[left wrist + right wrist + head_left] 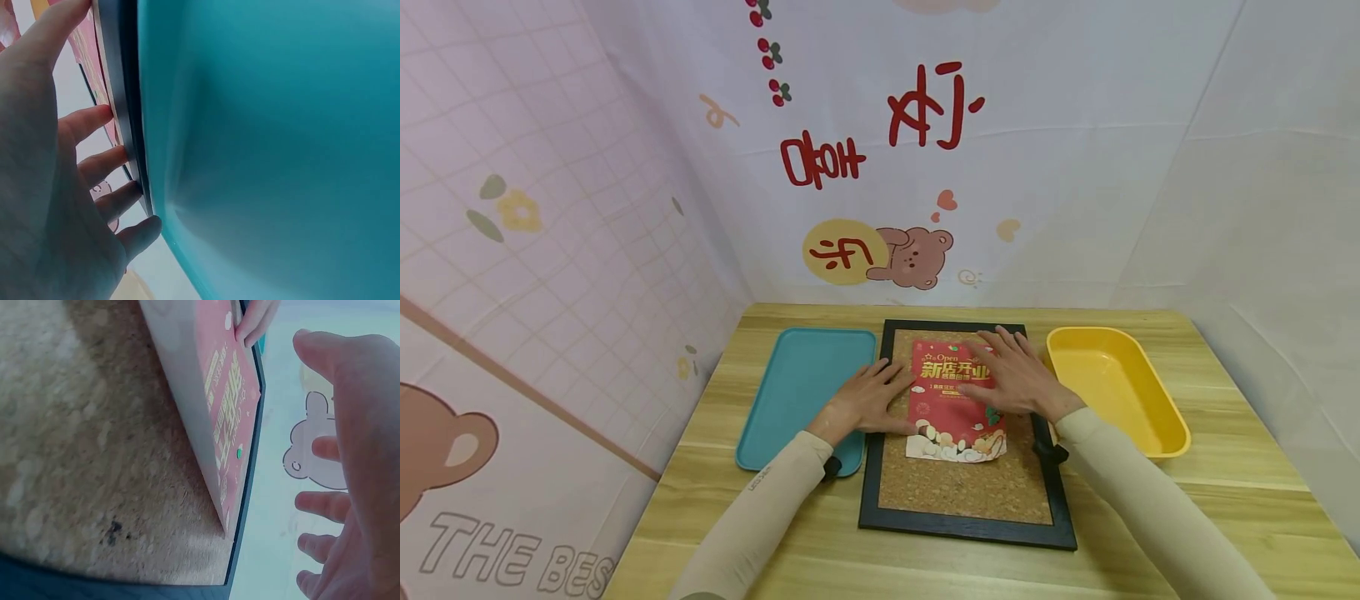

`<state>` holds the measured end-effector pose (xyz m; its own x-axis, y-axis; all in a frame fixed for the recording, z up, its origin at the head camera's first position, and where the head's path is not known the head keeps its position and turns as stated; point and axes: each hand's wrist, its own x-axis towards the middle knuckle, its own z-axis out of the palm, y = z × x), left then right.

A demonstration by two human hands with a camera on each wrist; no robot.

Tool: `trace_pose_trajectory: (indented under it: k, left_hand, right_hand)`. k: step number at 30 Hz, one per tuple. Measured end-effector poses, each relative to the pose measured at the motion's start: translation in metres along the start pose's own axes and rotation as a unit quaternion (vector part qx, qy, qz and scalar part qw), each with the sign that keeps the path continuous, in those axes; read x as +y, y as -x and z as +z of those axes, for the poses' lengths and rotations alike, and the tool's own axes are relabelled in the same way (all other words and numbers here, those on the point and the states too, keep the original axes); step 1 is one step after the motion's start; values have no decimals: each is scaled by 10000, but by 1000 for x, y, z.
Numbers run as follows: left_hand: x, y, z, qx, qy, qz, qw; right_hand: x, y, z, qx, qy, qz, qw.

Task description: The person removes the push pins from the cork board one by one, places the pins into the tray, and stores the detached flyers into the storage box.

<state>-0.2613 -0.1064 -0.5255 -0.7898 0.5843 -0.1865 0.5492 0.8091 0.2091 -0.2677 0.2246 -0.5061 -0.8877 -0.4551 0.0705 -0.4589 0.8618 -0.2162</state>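
A red flyer (955, 417) with gold lettering and a pale cloud pattern along its bottom lies on a cork board (962, 492) with a black frame. My left hand (872, 398) is spread at the flyer's left side, reaching over the frame; in the right wrist view its fingertips (255, 324) touch the flyer. Over the upper right of the flyer is my right hand (1017, 375), fingers spread and apart. In the right wrist view one edge of the flyer (228, 412) stands lifted off the cork, and the right hand (356, 462) pinches nothing.
To the left of the board lies a blue tray (805, 392), close to the frame. A yellow tub (1108, 392) stands on the right. All rest on a wooden table (820, 550), with a printed curtain (1037, 183) rising behind its far edge.
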Motion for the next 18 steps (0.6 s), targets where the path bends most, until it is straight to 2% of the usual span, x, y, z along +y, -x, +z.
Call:
trace_pose_trajectory:
  k: [7, 12, 18]
  left_hand:
    - [0, 2, 0, 43, 42, 42, 10000]
    - [-1, 2, 0, 34, 114, 43, 9999]
    - [-2, 3, 1, -23, 200, 3, 9998]
  right_hand:
    - [-3, -13, -1, 36, -481, 44, 9988]
    - [-4, -20, -1, 131, -562, -87, 9983]
    - [-5, -28, -2, 53, -725, -21, 9974]
